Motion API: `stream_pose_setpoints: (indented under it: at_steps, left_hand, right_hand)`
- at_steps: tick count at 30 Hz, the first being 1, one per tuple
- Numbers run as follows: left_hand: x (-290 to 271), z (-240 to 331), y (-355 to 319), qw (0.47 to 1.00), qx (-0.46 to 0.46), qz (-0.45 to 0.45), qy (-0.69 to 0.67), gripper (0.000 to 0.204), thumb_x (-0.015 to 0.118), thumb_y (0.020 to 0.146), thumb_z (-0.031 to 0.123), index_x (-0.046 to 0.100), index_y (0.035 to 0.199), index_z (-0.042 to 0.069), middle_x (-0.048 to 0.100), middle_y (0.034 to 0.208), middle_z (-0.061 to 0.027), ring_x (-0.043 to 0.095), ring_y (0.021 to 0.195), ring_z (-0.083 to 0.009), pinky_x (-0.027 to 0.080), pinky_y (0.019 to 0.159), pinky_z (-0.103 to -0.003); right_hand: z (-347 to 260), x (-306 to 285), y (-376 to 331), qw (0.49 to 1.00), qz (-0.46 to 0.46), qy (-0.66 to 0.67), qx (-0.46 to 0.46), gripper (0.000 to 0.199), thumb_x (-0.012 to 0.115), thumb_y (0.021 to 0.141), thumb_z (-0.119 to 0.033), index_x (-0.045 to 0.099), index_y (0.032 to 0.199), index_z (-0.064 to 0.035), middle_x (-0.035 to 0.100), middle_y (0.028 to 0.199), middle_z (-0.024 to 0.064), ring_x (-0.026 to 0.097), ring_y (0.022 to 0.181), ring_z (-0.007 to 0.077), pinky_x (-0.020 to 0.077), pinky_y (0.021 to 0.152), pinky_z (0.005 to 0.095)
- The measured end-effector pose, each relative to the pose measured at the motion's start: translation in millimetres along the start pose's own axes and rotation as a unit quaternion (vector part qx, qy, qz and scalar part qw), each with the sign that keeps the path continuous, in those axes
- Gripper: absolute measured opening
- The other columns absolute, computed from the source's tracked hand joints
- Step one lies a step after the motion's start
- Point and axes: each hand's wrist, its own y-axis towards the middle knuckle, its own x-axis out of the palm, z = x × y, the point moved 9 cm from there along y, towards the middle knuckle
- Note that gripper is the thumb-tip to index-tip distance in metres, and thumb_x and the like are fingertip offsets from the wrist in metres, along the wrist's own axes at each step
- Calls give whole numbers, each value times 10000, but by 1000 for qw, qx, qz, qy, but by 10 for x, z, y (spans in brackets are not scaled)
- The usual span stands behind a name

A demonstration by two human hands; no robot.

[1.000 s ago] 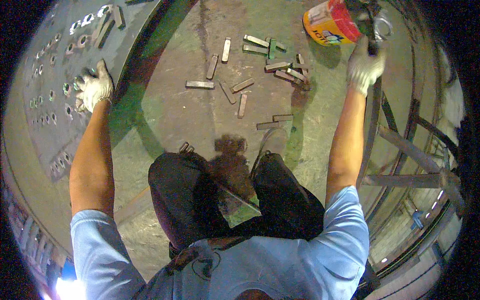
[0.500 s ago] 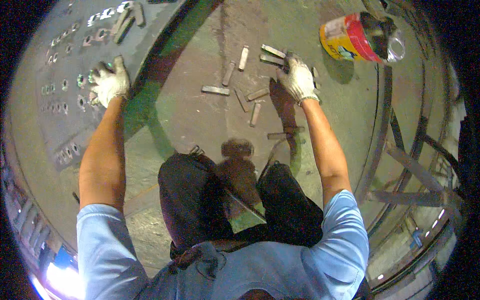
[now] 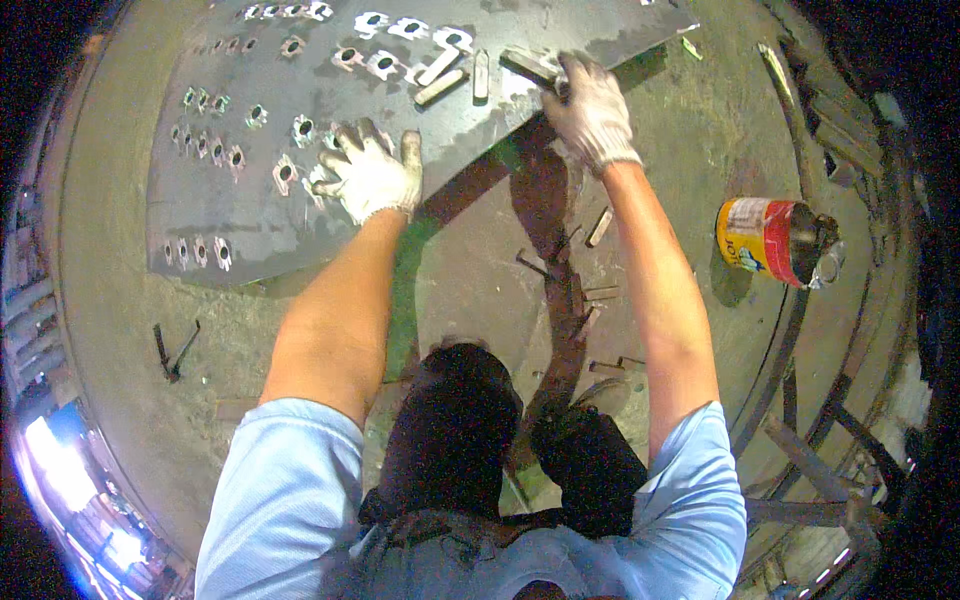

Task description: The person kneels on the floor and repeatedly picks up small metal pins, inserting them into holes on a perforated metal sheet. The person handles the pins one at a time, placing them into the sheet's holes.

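My left hand [image 3: 372, 178], in a white knitted glove with dirty fingertips, lies with spread fingers on a dark steel plate [image 3: 240, 85]. The plate has rows of holes ringed by bright, shiny patches. At the plate's right edge my gloved right hand [image 3: 592, 112] is closed on a short metal bar [image 3: 527, 66], which lies on or just over the plate. Whether a second bar is under the fingers I cannot tell. To the left of that bar, an upright-pointing bar [image 3: 481, 77] and a slanted bar [image 3: 441, 88] rest on the plate, with another beside them.
Several loose bars lie on the floor between my arms, one bar [image 3: 600, 227] near my right forearm. A yellow and red bucket [image 3: 768, 238] stands to the right. Metal framing [image 3: 800, 455] is at the lower right. A thin bent piece [image 3: 175, 352] lies at left.
My right hand has gone from the bars on the floor to the plate, carrying at least one bar. The view has shifted left, bringing more of the plate in. My left hand remains on the plate.
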Motion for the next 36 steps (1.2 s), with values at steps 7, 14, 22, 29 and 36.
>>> stream_pose_setpoints:
  at_steps: [7, 14, 22, 29, 36]
  left_hand:
    - [0, 47, 25, 1000, 4, -3, -16, 860, 403, 934, 730, 299, 1598, 193, 173, 1689, -146, 183, 1507, -494, 121, 1125, -778]
    - [-52, -19, 51, 999, 7, -29, -27, 851, 403, 933, 721, 291, 1604, 210, 97, 1710, -119, 138, 1526, -474, 123, 1120, -782]
    - [-85, -62, 44, 998, 10, -47, -30, 863, 426, 925, 701, 288, 1605, 187, 95, 1703, -154, 128, 1520, -477, 127, 1097, -808]
    - [10, 4, 62, 998, 29, -10, -53, 871, 419, 922, 715, 303, 1600, 180, 131, 1696, -163, 97, 1521, -490, 96, 1090, -821]
    - [-14, -86, 52, 996, 22, 0, -81, 883, 462, 913, 703, 314, 1590, 156, 150, 1687, -172, 64, 1523, -494, 86, 1081, -829]
  right_hand:
    - [-46, 780, 369, 944, -217, 57, 242, 553, 601, 916, -515, 723, 1082, -3, 707, 1044, 294, 689, 1012, 430, 538, 913, 489]
    - [-517, 776, 360, 937, -235, 81, 247, 772, 745, 744, -430, 539, 1294, 71, 619, 1249, 345, 637, 1156, 446, 523, 992, 458]
    - [-1186, 517, -49, 906, -201, 52, 370, 1136, 853, 645, -482, 314, 1464, 90, 537, 1299, 353, 612, 1172, 449, 527, 1002, 445]
    - [-910, 752, 109, 944, -87, 46, 316, 868, 859, 684, -479, 505, 1254, 72, 583, 1179, 313, 619, 1088, 439, 527, 951, 471]
    - [-863, 674, 203, 922, -221, 68, 311, 671, 846, 688, -323, 583, 1177, 54, 632, 1184, 329, 658, 1106, 443, 549, 949, 466]
